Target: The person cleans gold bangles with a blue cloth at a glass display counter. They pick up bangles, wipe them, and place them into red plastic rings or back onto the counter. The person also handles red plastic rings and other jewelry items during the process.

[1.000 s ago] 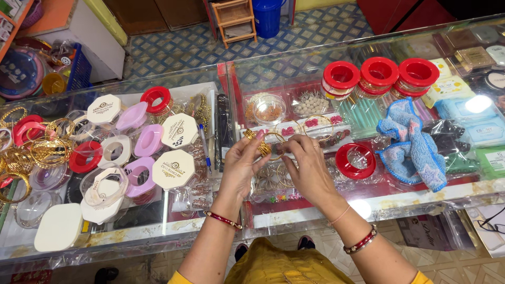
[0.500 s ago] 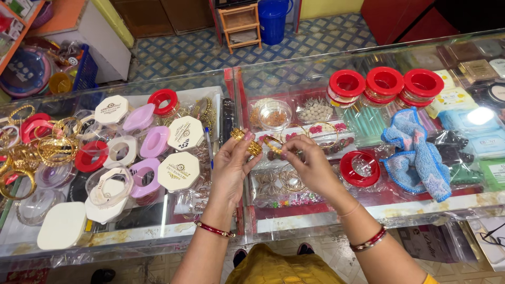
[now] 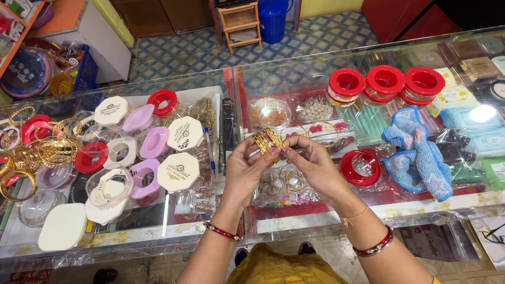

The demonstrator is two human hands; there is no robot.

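Note:
My left hand (image 3: 246, 171) and my right hand (image 3: 311, 164) meet above the glass counter (image 3: 368, 210). Together they pinch a pair of gold bangles (image 3: 267, 140) between thumbs and fingertips, held upright at the centre. The left hand grips the left bangle, the right hand's fingers close on the right one. Each wrist wears a red bangle. A clear bowl (image 3: 274, 113) stands on the counter just behind the gold bangles.
Several round bangle boxes with white (image 3: 178, 172), pink (image 3: 154, 142) and red lids crowd the counter's left. Loose gold bangles (image 3: 52, 150) lie at far left. Three red-lidded jars (image 3: 385, 83) stand at right, with a blue cloth (image 3: 418, 152) and a red-lidded box (image 3: 359, 168).
Both hands have lifted from the counter and drawn closer to me, raising the gold bangles and turning them upright between the fingertips.

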